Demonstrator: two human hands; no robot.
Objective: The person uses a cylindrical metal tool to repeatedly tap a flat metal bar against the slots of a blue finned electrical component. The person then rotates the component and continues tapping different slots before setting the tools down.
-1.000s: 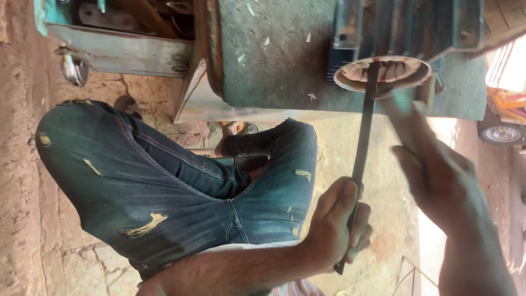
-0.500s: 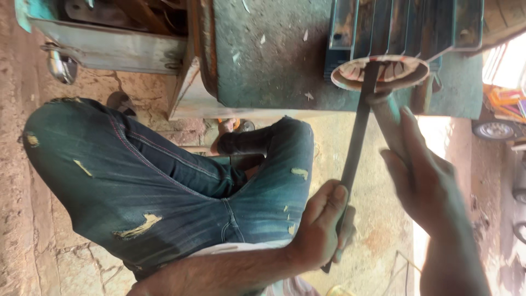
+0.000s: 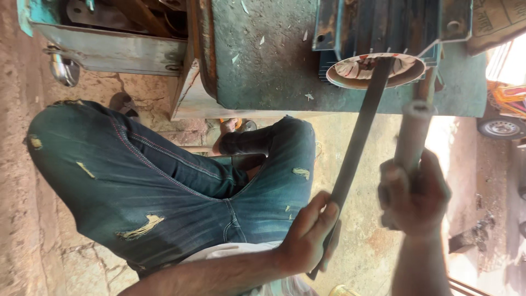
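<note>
Place: on a dusty earthen floor [image 3: 378, 241], beside a worn grey-green metal machine body [image 3: 263, 60], the view turned sideways.
Left hand [image 3: 307, 238]: clenched round the lower end of a long flat dark metal bar [image 3: 359, 140].
Bar: slants up from that hand to a round white-rimmed metal ring [image 3: 377, 70] on the machine, its tip at the ring's opening.
Right hand [image 3: 413, 192]: grasping a pale cylindrical handle [image 3: 412, 131], blurred, just beside the bar.
Legs: folded, in torn blue jeans [image 3: 164, 186].
Background: a vehicle wheel [image 3: 501, 129].
</note>
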